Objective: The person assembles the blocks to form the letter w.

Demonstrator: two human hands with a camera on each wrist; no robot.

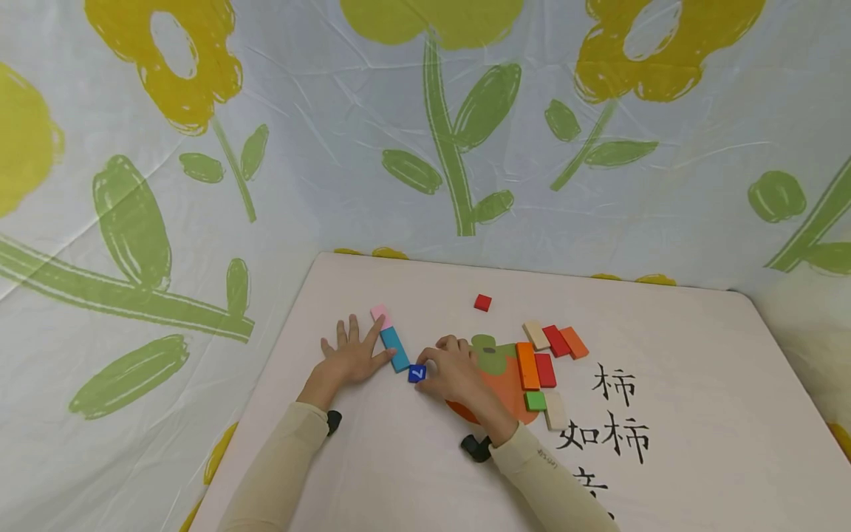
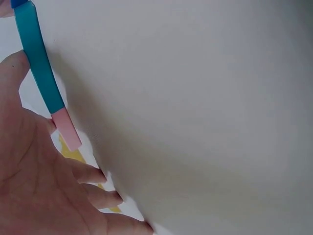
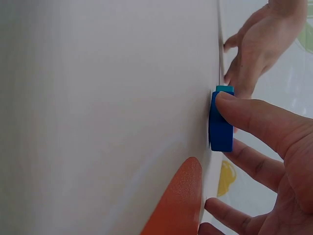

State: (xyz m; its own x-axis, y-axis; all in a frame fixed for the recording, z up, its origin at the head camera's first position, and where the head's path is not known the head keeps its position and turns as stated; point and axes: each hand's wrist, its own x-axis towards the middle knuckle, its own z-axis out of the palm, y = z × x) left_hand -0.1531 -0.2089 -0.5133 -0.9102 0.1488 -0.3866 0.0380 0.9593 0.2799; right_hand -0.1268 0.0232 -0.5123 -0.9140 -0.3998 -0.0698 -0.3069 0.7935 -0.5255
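Observation:
A dark blue block (image 1: 417, 373) with a white 7-like mark lies at the lower end of a long light blue block (image 1: 395, 349). Above that, a pink block (image 1: 380, 315) continues the slanted row. My left hand (image 1: 349, 360) is spread on the table, its thumb against the light blue block's side and its index finger at the pink one. With thumb and index finger, my right hand (image 1: 455, 373) pinches the dark blue block. In the right wrist view, the thumb lies over the upper end of that dark blue block (image 3: 221, 122).
Right of my right hand, several blocks lie over and beside a printed orange persimmon (image 1: 505, 384), including a long orange block (image 1: 528, 366), a red block (image 1: 546, 370) and a green block (image 1: 535, 401). A small red block (image 1: 483, 303) lies farther back. Black printed characters (image 1: 614, 384) mark the cloth.

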